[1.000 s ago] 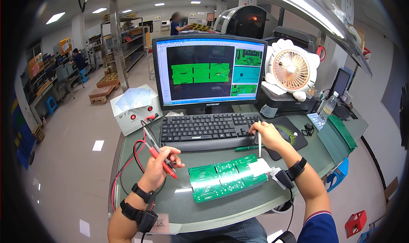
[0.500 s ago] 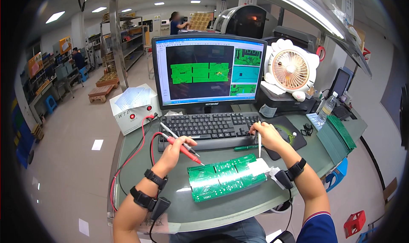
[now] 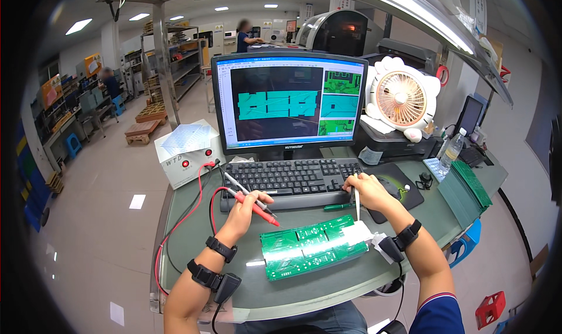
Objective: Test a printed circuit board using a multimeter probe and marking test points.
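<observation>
My left hand point(image 3: 243, 212) is closed around a red test probe point(image 3: 257, 210), its tip just off the far left edge of a green circuit board panel point(image 3: 310, 252). A grey test probe point(image 3: 249, 190) runs through the same hand, pointing toward the keyboard's front edge. My right hand point(image 3: 370, 189) pinches a slim, pale, pointed tool that looks like tweezers point(image 3: 357, 206), tip down near the panel's far right corner. A white patch point(image 3: 356, 233) covers that end of the panel. The panel lies flat on the green bench mat, below the keyboard point(image 3: 293, 179).
A monitor point(image 3: 290, 100) stands behind the keyboard. On the left is a white box point(image 3: 190, 155) with red and black leads. A mouse pad point(image 3: 392, 187), fan point(image 3: 402, 97), bottle point(image 3: 451, 149) and stacked green boards point(image 3: 465, 193) are at right. Two people work in the background.
The board picture on the monitor has turned from green to cyan. The red probe's tip has drawn slightly away from the panel's edge. A background person has lowered a brown panel.
</observation>
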A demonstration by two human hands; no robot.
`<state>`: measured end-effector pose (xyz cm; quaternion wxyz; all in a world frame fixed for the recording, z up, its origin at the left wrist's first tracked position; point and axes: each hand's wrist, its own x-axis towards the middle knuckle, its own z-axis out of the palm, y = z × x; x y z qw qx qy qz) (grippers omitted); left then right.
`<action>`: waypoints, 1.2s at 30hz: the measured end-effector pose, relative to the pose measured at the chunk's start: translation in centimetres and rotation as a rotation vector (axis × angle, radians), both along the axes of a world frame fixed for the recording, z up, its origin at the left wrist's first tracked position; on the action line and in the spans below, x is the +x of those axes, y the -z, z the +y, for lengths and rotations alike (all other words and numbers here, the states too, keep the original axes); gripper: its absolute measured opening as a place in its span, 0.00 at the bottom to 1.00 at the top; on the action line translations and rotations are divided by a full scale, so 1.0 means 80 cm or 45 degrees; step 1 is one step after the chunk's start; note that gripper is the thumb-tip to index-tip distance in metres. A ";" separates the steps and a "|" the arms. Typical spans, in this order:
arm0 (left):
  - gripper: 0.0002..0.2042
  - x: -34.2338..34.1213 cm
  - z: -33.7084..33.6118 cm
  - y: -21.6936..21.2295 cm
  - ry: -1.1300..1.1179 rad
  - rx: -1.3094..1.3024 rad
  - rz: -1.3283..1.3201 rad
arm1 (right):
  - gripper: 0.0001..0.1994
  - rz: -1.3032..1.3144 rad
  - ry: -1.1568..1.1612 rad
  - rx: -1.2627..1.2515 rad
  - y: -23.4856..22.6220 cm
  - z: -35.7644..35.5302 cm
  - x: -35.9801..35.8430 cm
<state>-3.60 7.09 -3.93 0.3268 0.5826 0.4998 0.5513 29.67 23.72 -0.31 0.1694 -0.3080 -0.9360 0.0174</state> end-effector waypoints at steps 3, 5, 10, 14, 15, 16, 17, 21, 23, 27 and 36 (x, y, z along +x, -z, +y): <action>0.25 -0.002 0.001 0.001 0.019 -0.023 0.001 | 0.05 0.096 -0.038 -0.073 -0.007 -0.002 -0.002; 0.25 0.000 0.001 0.000 0.022 -0.045 0.006 | 0.03 0.162 -0.036 -0.124 -0.008 -0.001 -0.002; 0.25 0.001 0.006 0.009 -0.044 -0.001 0.033 | 0.03 0.247 -0.055 -0.166 -0.012 -0.005 -0.005; 0.25 -0.006 0.013 0.014 -0.043 -0.027 0.150 | 0.03 0.226 -0.047 -0.126 -0.007 -0.004 -0.004; 0.25 -0.005 0.013 0.014 -0.042 -0.025 0.149 | 0.03 0.180 -0.011 -0.076 -0.006 -0.004 -0.002; 0.25 -0.002 0.011 0.012 -0.049 0.005 0.104 | 0.03 0.179 -0.010 -0.075 -0.005 -0.004 -0.001; 0.25 -0.001 0.009 0.010 -0.059 0.033 0.060 | 0.04 0.139 0.013 -0.072 -0.002 -0.004 -0.001; 0.25 -0.001 0.005 0.007 -0.064 0.033 -0.067 | 0.06 -0.033 0.002 -0.014 0.001 -0.003 0.000; 0.26 -0.003 0.002 0.003 -0.039 -0.011 -0.100 | 0.06 -0.021 0.019 -0.010 -0.009 -0.012 -0.003; 0.26 -0.002 0.004 0.006 -0.026 -0.001 -0.090 | 0.07 0.117 0.070 -0.146 -0.018 -0.010 -0.004; 0.26 -0.006 0.015 0.019 -0.026 0.068 -0.047 | 0.05 0.245 0.009 -0.165 -0.017 -0.012 -0.004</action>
